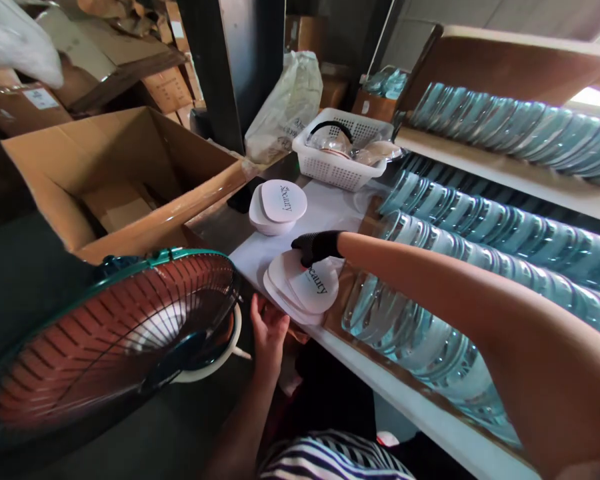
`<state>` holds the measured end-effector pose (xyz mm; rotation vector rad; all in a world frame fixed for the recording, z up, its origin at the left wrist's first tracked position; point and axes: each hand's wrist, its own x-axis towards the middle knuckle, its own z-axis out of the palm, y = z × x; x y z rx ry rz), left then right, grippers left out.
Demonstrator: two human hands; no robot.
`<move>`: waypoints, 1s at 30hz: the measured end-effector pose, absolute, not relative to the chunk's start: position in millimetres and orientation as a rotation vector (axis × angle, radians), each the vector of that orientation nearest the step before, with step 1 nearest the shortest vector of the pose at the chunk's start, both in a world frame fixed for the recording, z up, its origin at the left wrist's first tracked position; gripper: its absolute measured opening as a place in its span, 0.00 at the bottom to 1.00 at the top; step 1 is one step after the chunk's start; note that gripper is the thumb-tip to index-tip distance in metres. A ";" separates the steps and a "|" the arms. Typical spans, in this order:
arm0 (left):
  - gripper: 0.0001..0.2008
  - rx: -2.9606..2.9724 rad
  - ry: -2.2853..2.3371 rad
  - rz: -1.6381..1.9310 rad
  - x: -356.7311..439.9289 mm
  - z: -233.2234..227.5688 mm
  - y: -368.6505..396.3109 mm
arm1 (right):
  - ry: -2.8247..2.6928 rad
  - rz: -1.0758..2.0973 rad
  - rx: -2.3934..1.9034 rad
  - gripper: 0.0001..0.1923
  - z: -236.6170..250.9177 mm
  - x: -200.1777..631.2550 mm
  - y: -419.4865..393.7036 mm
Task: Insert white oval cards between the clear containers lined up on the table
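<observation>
Reaching across the desk [330,213], the right hand [316,247], in a black glove, rested its curled fingers on the far edge of the near stack [303,288] of white printed discs. Whether it actually gripped a disc could not be told; the fingertips were hidden behind the hand. The left hand [269,333], bare, was half open with fingers loosely spread, just below the stack at the desk's front edge, holding nothing visible.

The near stack was fanned, top disc showing dark lettering. A second stack [279,207] lay farther back on the desk, well apart from the first, its top disc shifted off centre.

Right of the stacks: rows of clear round lids [480,260] standing on edge in wooden racks. Behind the far stack: a white basket [340,167] and a plastic bag [285,107]. Left of the desk: an open carton [120,173]. A fan [110,333] with a red grille and green rim stood nearest the camera.
</observation>
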<state>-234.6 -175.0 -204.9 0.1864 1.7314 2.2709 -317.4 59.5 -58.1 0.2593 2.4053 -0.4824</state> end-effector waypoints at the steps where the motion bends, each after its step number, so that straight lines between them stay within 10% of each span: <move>1: 0.37 0.047 1.541 2.266 -230.4 -203.0 -175.1 | 2.413 -0.464 0.246 0.32 -57.0 -319.3 54.5; 12: 0.30 -0.298 1.177 2.223 -221.2 -169.7 -174.8 | 2.444 -0.459 0.128 0.29 -42.9 -307.1 -21.8; 18: 0.32 -0.337 1.344 2.258 -206.3 -159.8 -195.2 | 2.515 -0.857 0.323 0.44 -44.3 -265.4 -10.4; 22: 0.36 -0.050 1.260 2.398 -210.9 -141.2 -180.4 | 2.370 -1.261 0.308 0.26 -25.1 -222.9 -4.2; 30: 0.42 0.377 1.641 2.495 -273.0 -144.4 -114.3 | 2.906 -0.380 0.528 0.26 25.4 -223.0 26.2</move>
